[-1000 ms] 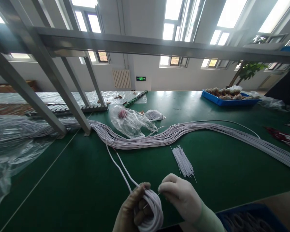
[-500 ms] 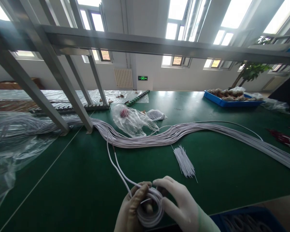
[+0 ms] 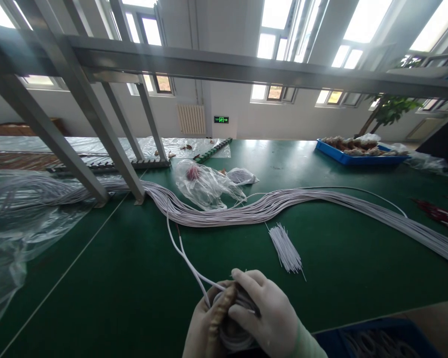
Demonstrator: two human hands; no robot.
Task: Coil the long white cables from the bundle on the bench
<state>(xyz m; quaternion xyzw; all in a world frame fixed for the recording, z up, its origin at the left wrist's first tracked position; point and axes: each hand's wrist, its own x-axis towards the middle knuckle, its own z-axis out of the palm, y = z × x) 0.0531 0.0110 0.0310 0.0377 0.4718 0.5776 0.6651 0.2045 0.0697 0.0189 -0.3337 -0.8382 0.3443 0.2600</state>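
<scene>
The table [image 3: 134, 278] wears matt green felt-like cloth. The wire coil [image 3: 235, 333] looks smooth white plastic, both gloves thin, perhaps latex. Crinkled glossy clear film forms the bag [image 3: 205, 186]; the frame [image 3: 97, 124] is dull brushed metal.

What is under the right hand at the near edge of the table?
The right hand lies over a coil of white cable, which the left hand grips from the other side. Two strands run off toward the long bundle. The coil's middle and tie are covered.
</scene>
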